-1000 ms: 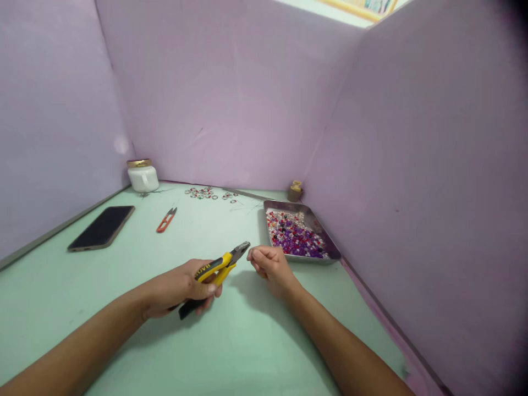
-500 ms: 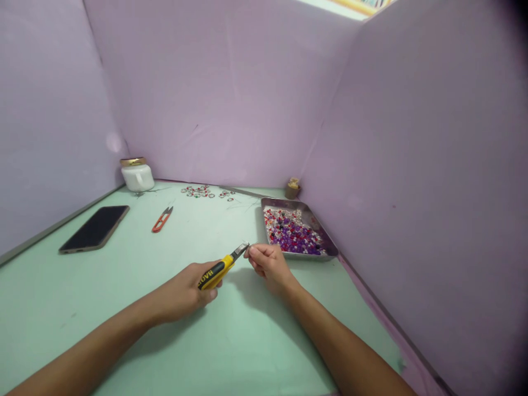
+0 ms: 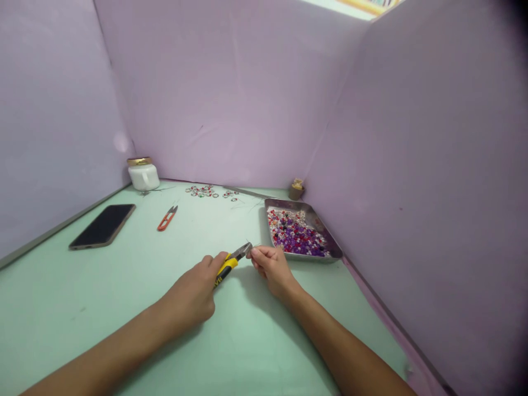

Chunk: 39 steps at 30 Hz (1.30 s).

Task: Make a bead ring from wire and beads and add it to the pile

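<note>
My left hand (image 3: 197,291) is wrapped round the yellow and black handles of a pair of pliers (image 3: 231,265), whose metal jaws point up and right. My right hand (image 3: 272,267) is closed in a pinch right at the jaw tips. Fine ends of a thin wire (image 3: 248,241) stick out around the tips and fingers; the rest of it is hidden. Just beyond my right hand lies a metal tray (image 3: 330,236) of mixed beads (image 3: 297,234), mostly purple, red and whitish.
Orange thread snips (image 3: 167,219) and a dark phone (image 3: 103,226) lie to the left. At the back are a white jar (image 3: 143,177), small beaded rings (image 3: 202,191), loose thin strands (image 3: 243,203) and a small brown pot (image 3: 296,190). Lilac walls (image 3: 231,99) enclose the table.
My left hand has turned the pliers, so the hand's back now covers more of the handles. The right hand keeps its pinch by the jaws. The view has shifted slightly.
</note>
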### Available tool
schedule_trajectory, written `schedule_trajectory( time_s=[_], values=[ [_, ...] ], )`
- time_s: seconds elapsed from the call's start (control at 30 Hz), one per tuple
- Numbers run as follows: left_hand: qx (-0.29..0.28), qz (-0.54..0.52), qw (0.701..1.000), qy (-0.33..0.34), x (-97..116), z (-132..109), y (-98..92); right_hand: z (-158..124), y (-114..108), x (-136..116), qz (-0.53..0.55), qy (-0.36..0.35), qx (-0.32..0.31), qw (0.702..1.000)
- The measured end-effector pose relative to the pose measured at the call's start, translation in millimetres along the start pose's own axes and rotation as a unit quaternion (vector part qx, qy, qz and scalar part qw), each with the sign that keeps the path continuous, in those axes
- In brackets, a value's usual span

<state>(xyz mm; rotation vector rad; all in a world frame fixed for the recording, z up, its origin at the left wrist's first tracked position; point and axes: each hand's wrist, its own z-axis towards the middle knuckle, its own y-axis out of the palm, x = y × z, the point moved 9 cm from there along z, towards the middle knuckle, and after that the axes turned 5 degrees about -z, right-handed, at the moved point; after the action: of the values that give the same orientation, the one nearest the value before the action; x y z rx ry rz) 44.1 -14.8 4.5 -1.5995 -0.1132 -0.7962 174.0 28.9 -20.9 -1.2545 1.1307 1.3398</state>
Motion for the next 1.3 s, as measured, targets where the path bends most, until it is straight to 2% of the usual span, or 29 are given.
schedule_trajectory(
  time_s=[0.07, 0.17, 0.23, 0.3, 0.33, 0.4, 0.5, 0.57, 0.67, 0.73, 0.83, 0.97, 1.03, 1.13, 1.3],
  values=[
    [-0.042, -0.119, 0.992, 0.014, 5, -1, -1.0, 0, 1, -4, -0.004, -0.022, -0.018, 1.0],
    [-0.133, -0.282, 0.95, -0.003, 11, -5, 2.9, 0, 2, -12, 0.001, -0.06, -0.043, 0.997],
    [-0.175, -0.358, 0.917, -0.027, 12, -8, 5.9, -1, 1, -15, 0.012, -0.071, -0.052, 0.996],
    [-0.193, -0.398, 0.896, -0.032, 14, -9, 6.7, -1, 1, -16, 0.021, -0.071, -0.054, 0.996],
    [-0.196, -0.394, 0.898, -0.028, 14, -9, 6.5, -1, 1, -16, 0.024, -0.069, -0.054, 0.996],
    [-0.171, -0.329, 0.929, -0.008, 13, -7, 3.4, -2, 3, -14, 0.023, -0.064, -0.05, 0.996],
    [-0.075, -0.164, 0.983, 0.02, 5, -2, -4.8, -3, 1, -8, 0.011, -0.044, -0.018, 0.999],
    [-0.034, -0.081, 0.996, 0.014, -1, 0, -3.4, -2, -2, -3, 0.002, -0.029, 0.008, 1.0],
    [-0.013, -0.02, 1.0, -0.011, -7, 1, 0.5, -1, -2, -1, -0.004, -0.021, 0.015, 1.0],
    [-0.012, -0.041, 0.999, -0.007, -3, 1, -1.5, 0, -2, -2, -0.004, -0.023, 0.01, 1.0],
    [-0.059, -0.16, 0.985, 0.008, 8, 0, -3.3, 1, 0, -5, 0.004, -0.029, -0.006, 1.0],
    [-0.161, -0.346, 0.923, -0.041, 8, -5, 6.6, 0, 4, -9, 0.037, -0.047, -0.042, 0.997],
    [-0.181, -0.403, 0.896, -0.052, 8, -6, 9.4, 0, 3, -9, 0.046, -0.047, -0.04, 0.997],
    [-0.191, -0.419, 0.886, -0.055, 7, -5, 11.2, 0, 2, -7, 0.045, -0.036, -0.026, 0.998],
    [-0.204, -0.393, 0.894, -0.063, 8, -4, 14.2, 0, 1, -7, 0.028, -0.032, -0.016, 0.999]
  ],
)
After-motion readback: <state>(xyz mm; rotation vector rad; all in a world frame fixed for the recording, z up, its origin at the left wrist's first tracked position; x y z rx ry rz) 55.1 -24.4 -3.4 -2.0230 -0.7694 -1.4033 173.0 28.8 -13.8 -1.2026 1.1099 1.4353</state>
